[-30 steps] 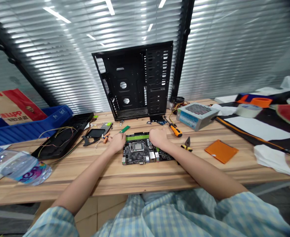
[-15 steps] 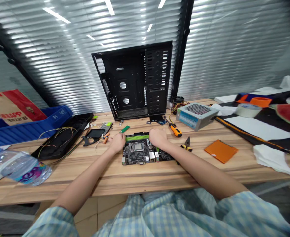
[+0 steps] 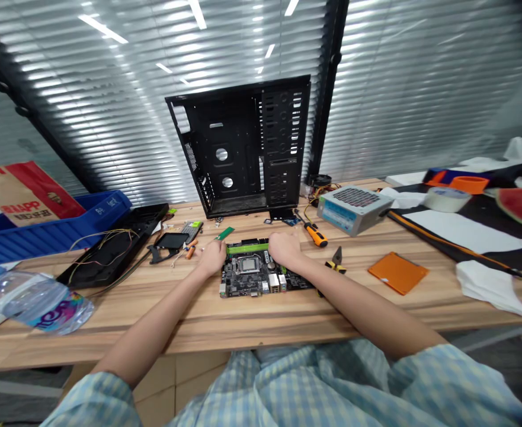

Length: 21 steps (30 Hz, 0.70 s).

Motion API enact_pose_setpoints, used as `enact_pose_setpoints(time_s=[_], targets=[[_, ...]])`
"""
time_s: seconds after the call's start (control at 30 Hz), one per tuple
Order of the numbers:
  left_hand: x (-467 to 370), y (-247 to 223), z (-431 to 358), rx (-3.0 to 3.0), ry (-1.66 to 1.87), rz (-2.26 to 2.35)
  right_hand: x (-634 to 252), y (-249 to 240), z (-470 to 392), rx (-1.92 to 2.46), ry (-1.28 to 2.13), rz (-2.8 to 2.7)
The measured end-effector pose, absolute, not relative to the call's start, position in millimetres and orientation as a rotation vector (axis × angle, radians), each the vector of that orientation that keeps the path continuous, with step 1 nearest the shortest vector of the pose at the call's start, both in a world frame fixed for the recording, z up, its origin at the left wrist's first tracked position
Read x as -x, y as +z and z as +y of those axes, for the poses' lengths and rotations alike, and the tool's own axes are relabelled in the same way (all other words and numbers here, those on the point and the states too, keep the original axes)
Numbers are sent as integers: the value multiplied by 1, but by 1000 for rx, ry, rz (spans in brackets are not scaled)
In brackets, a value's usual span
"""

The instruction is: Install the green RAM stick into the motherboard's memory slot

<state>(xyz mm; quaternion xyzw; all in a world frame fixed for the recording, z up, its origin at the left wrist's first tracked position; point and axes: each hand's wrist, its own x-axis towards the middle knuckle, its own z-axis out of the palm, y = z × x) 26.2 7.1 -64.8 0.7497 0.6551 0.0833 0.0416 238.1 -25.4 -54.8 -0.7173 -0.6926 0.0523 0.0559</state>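
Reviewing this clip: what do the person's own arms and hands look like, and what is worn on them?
Both forearms are bare from above the elbow down. The left hand and right hand wear no gloves; no rings, watch or bracelets are visible. The short sleeves belong to a loose shirt in a light blue and white check, which fills the bottom of the view.

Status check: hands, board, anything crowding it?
Left hand and right hand press the green RAM stick on motherboard. Pliers just right.

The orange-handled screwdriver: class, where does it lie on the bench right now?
In the head view the orange-handled screwdriver lies on the wooden table, just right of the right hand, between the grey power supply and the pliers.
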Motion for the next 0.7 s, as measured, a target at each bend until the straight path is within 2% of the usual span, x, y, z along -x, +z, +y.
enact_pose_setpoints(time_s=[0.7], targets=[[-25, -65, 8, -2207, 272, 2016, -241, -56, -26, 2169, 120, -2112]])
